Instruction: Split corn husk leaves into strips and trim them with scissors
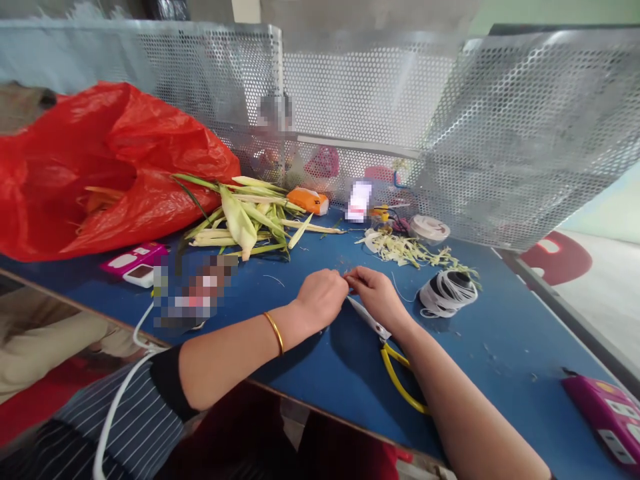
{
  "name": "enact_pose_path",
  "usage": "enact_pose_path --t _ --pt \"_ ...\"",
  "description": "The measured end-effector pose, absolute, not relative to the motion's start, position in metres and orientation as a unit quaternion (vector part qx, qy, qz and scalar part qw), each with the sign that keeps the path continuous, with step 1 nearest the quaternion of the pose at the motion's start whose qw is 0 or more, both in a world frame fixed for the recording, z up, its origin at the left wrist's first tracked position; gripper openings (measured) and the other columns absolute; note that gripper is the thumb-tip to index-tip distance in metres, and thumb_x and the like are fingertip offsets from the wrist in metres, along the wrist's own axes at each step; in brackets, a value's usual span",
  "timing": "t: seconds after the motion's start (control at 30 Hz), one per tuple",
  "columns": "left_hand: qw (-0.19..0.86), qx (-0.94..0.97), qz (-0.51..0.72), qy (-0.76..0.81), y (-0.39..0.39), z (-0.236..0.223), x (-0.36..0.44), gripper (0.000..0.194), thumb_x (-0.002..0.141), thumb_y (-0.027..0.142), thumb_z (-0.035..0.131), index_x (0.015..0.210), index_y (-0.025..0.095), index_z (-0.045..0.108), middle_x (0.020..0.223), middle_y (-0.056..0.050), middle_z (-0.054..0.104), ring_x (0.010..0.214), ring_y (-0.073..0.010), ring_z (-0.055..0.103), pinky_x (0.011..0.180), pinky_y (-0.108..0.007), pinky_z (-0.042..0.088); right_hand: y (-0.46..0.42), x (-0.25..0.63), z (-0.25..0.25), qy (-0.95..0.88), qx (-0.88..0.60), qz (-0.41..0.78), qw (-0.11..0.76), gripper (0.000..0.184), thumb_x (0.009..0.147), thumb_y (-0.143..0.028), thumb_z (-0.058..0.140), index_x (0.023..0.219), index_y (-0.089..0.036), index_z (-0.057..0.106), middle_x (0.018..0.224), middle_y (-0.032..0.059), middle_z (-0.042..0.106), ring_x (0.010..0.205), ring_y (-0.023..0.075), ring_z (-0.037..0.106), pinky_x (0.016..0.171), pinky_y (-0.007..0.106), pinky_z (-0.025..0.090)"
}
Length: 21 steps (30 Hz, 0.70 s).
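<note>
My left hand (323,297), a gold bangle on its wrist, is closed over the middle of the blue table. My right hand (377,293) meets it fingertip to fingertip, thumb and fingers pinched. Whatever lies between them is too small or hidden to make out. Scissors with yellow handles (390,377) lie beneath my right hand and forearm, their blades pointing away from me. To the right of that hand stands a spool of white cord (447,295). Beyond my hands are pale green leaf strips (250,220) resembling corn husks, and a heap of small cut scraps (407,250).
A large red plastic bag (120,173) fills the far left. A perforated metal screen (360,93) borders the back. Before it are an orange tissue pack (309,200), a lit phone (359,201) and a tape roll (430,229). Purple power strips (607,417) sit at right and left.
</note>
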<state>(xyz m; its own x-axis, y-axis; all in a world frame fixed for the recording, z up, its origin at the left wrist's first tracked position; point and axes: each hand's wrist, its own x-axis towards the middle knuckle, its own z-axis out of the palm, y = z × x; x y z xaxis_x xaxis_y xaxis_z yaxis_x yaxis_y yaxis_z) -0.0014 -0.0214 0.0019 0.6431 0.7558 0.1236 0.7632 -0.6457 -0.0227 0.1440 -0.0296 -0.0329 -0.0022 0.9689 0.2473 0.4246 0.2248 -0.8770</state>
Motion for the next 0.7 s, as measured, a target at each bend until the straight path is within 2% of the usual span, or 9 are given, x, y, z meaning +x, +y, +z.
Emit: enact_pose_path --t 0.17,0.3,0.5,0.7 --pt "-0.026 -0.895 -0.048 -0.443 -0.018 -0.003 -0.014 0.024 0.086 0.02 0.052 0.082 0.013 0.074 0.082 -0.016 0.072 0.079 -0.0265 0.071 0.07 -0.033 0.052 -0.027 0.141 -0.039 -0.636 -0.54 0.347 0.429 0.017 0.081 -0.029 0.058 0.066 -0.021 0.064 0.071 0.0021 0.071 0.071 0.0196 0.064 0.064 0.03 0.047" --pt "-0.08 -0.891 -0.039 -0.446 -0.01 -0.004 -0.028 0.028 0.087 0.019 0.046 0.083 0.017 0.074 0.085 -0.012 0.074 0.083 -0.0233 0.07 0.072 -0.029 0.05 -0.029 0.138 -0.038 -0.658 -0.538 0.346 0.397 0.017 0.081 -0.025 0.055 0.069 -0.021 0.066 0.074 0.0025 0.073 0.072 0.0189 0.065 0.064 0.029 0.047" --pt "-0.111 -0.877 -0.047 -0.465 0.002 -0.005 -0.047 0.024 0.085 0.028 0.05 0.085 0.022 0.074 0.087 -0.007 0.074 0.086 -0.0222 0.067 0.071 -0.028 0.045 -0.033 0.136 -0.036 -0.707 -0.526 0.332 0.335 0.018 0.084 -0.027 0.051 0.073 -0.02 0.063 0.075 0.0022 0.071 0.073 0.0177 0.063 0.066 0.028 0.046" --pt "-0.186 -0.859 -0.086 -0.47 0.016 -0.011 -0.055 0.025 0.084 0.037 0.054 0.076 0.02 0.071 0.074 -0.002 0.071 0.067 -0.0159 0.059 0.057 -0.025 0.033 -0.039 0.133 -0.033 -0.761 -0.483 0.281 0.329 0.022 0.089 -0.023 0.046 0.067 -0.023 0.049 0.092 0.004 0.072 0.096 0.0197 0.065 0.076 0.028 0.045"
